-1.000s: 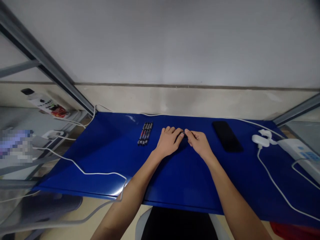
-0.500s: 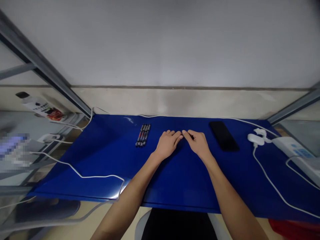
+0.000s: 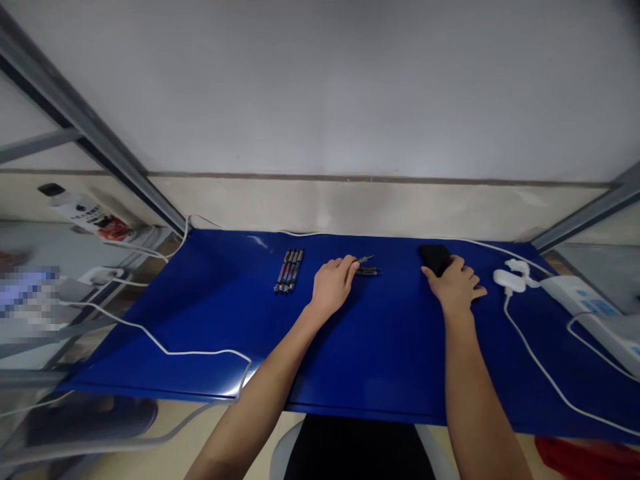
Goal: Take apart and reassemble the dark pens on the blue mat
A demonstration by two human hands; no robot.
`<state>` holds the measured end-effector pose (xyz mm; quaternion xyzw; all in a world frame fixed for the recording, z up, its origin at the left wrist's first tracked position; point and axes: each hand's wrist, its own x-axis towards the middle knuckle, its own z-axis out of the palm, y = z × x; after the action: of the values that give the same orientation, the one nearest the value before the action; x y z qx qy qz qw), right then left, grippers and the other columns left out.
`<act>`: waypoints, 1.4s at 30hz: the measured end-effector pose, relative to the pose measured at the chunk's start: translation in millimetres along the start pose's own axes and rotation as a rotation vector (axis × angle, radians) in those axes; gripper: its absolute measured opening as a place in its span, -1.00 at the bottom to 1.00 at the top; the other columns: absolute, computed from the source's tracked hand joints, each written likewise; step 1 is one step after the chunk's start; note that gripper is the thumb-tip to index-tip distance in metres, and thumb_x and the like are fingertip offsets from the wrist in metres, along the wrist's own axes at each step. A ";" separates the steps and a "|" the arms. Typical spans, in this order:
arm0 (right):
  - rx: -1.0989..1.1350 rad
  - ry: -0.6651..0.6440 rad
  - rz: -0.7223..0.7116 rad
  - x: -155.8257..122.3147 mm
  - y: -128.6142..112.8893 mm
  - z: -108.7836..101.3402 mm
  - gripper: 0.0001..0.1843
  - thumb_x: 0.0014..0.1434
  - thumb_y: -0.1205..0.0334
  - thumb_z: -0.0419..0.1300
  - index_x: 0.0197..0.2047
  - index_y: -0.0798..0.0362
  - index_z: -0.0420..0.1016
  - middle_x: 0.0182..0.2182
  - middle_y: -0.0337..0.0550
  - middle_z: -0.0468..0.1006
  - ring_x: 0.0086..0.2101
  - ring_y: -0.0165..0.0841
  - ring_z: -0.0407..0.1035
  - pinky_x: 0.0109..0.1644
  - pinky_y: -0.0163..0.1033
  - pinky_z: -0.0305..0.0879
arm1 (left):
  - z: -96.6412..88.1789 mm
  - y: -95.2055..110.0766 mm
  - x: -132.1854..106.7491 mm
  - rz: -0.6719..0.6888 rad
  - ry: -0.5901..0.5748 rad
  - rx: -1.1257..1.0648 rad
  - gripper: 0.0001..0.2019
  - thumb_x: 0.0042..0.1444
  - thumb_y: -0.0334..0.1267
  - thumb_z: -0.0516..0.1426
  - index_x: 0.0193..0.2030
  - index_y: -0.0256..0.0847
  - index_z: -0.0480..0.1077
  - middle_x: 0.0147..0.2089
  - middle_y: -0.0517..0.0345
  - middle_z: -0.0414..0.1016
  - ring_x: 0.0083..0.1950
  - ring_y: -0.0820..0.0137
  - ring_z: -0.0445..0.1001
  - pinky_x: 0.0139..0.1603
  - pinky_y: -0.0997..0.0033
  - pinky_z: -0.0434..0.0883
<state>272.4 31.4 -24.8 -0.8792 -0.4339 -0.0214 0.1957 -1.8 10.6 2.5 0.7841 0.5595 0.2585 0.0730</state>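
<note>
My left hand (image 3: 333,285) is closed in a pinch on a dark pen (image 3: 366,258) that points right, its tip just off the blue table. Beneath that pen, one or more dark pens (image 3: 369,271) lie crosswise, partly covered by my fingers. My right hand (image 3: 455,283) spans a black smartphone (image 3: 434,258), thumb along its left edge and fingers over the right side. The lower part of the phone is hidden under the palm. Left of my left hand, several grey and black pens (image 3: 289,270) lie side by side in a neat row.
A white power strip (image 3: 590,303) with a white charger (image 3: 510,280) and cables is at the right. White cable (image 3: 200,353) crosses the left part of the blue table (image 3: 370,360). A bottle (image 3: 90,213) leans on the left side shelf. A wall closes off the back.
My right hand has left the spot beside my left hand and moved right onto the phone. The pens at my left hand now show. My left hand has barely moved.
</note>
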 end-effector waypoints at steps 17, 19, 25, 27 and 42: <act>0.122 -0.044 -0.062 12.7 10.8 -8.6 -0.33 -0.03 -0.16 0.26 0.14 -0.18 0.29 0.09 0.06 0.37 0.06 0.14 0.17 0.04 0.31 0.01 | 3.6 -3.3 0.6 -0.023 0.051 0.000 -0.58 0.41 -0.04 -0.25 -0.06 -0.13 0.36 -0.33 0.09 0.45 -0.29 0.30 0.41 -0.33 0.42 0.17; 0.122 -0.031 -0.051 12.4 10.1 -7.6 -0.29 -0.05 -0.16 0.27 0.15 -0.13 0.27 0.08 0.12 0.36 0.06 0.14 0.16 0.04 0.31 0.01 | 4.3 -4.0 0.7 -0.026 0.052 0.001 -0.58 0.41 -0.04 -0.25 -0.06 -0.13 0.36 -0.34 0.09 0.45 -0.30 0.30 0.41 -0.33 0.42 0.17; 0.146 -0.007 -0.052 13.1 10.6 -5.1 -0.21 -0.08 -0.17 0.27 0.16 -0.02 0.22 0.04 0.21 0.36 0.05 0.18 0.16 0.04 0.34 -0.01 | 6.0 -5.6 0.9 -0.027 0.066 -0.021 -0.60 0.41 -0.05 -0.23 -0.06 -0.13 0.36 -0.33 0.09 0.45 -0.30 0.30 0.41 -0.33 0.41 0.17; 0.147 -0.014 -0.050 13.6 11.2 -4.1 -0.18 -0.09 -0.17 0.28 0.18 -0.02 0.21 0.05 0.23 0.35 0.05 0.20 0.15 0.03 0.34 -0.02 | 6.1 -6.2 1.0 -0.025 0.066 -0.058 -0.61 0.41 -0.05 -0.21 -0.06 -0.14 0.36 -0.32 0.09 0.45 -0.29 0.30 0.41 -0.32 0.41 0.17; 0.632 0.042 -0.567 -37.7 -56.1 -12.9 -0.63 0.28 -0.04 0.05 -0.22 0.04 0.54 -0.21 0.00 0.57 -0.12 -0.13 0.36 -0.02 -0.01 0.23 | 4.2 -6.7 13.6 -0.136 0.100 -1.366 -0.77 0.36 0.00 -0.08 -0.08 -0.11 0.10 -0.32 0.20 0.49 -0.36 0.48 0.45 -0.25 0.45 0.34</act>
<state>207.4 29.0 -2.5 -0.6213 -0.6395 0.0420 0.4508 -2.1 26.2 0.6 0.5125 0.3217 0.5840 0.5412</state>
